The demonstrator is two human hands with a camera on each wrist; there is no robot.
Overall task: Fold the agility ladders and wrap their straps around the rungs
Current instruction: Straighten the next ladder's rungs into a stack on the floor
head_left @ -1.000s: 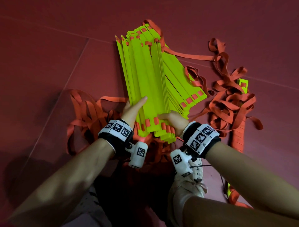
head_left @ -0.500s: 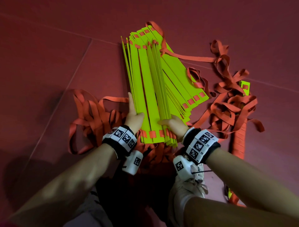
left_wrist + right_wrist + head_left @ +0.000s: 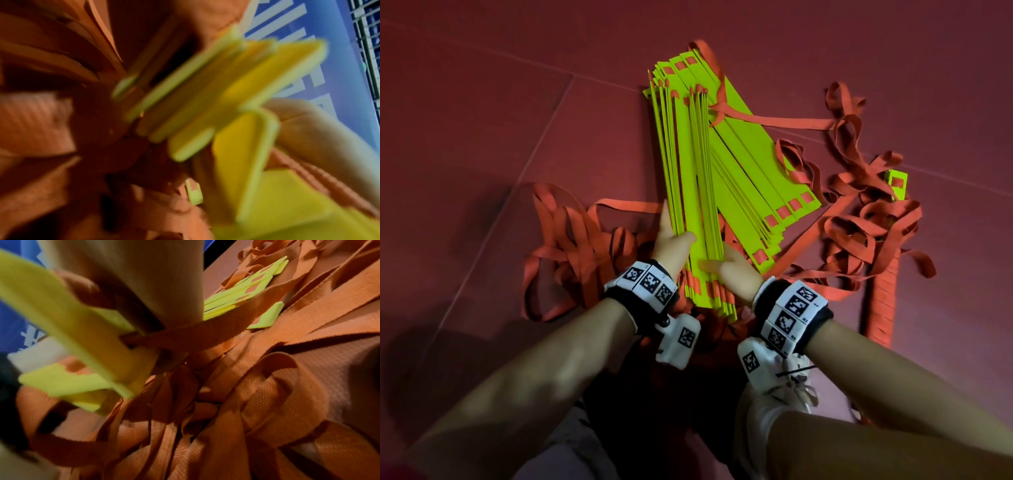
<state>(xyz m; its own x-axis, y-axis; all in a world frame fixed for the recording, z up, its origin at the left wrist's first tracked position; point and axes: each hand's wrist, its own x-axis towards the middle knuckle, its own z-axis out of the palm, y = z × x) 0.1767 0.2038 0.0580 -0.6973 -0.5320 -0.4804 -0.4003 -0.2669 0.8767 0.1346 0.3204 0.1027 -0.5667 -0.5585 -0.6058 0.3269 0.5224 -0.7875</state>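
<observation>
A stack of yellow-green rungs (image 3: pixel 688 164) stands on edge on the floor, squeezed between both hands at its near end. My left hand (image 3: pixel 674 233) lies along its left side, with the thumb over the top edges. From the right, my right hand (image 3: pixel 722 269) grips the same end, its fingers hidden behind the rungs. More rungs (image 3: pixel 756 178) lie fanned flat to the right. Orange straps (image 3: pixel 571 240) are tangled on the left, and more straps (image 3: pixel 859 222) pile up on the right. The wrist views show blurred rungs (image 3: pixel 205 105), a rung end (image 3: pixel 82 329) and straps (image 3: pixel 246 386).
A flat folded strap bundle (image 3: pixel 883 301) lies at the right. A single rung end (image 3: pixel 897 181) pokes out of the right tangle. My white shoe (image 3: pixel 774 404) sits just below the hands. Dark red floor (image 3: pixel 482 137) surrounds everything.
The held rungs have been pressed closer together into a tighter upright stack. My left hand has gone from spread on top to lying along the stack's left side.
</observation>
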